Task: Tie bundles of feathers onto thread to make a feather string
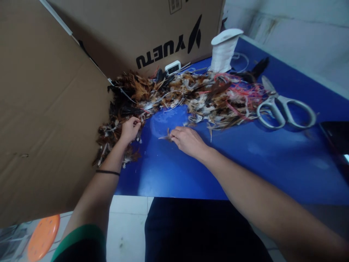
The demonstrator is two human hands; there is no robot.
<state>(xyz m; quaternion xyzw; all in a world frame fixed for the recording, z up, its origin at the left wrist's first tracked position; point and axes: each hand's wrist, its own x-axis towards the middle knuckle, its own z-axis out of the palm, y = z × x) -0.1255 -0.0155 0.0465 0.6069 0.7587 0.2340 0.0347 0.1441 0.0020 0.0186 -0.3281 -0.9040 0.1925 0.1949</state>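
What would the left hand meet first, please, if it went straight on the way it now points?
Most likely the feather pile: the left hand points forward and somewhat right, with feathers lying just ahead of it. Depth is unclear, so it might pass just above them.

Looks from the wearer's head, forward and steeply down, onto a blue tabletop (169, 171). Sits close above, with left hand (131, 128) and right hand (188, 141) both near mid-frame. Faces a YUETU-printed cardboard panel (114, 29) at the far side, with a plain cardboard panel (49, 109) close along the left. Takes in a pale wall (302, 32) at upper right and, below the near edge, dark clothing (193, 229) and floor tiles (125, 225).
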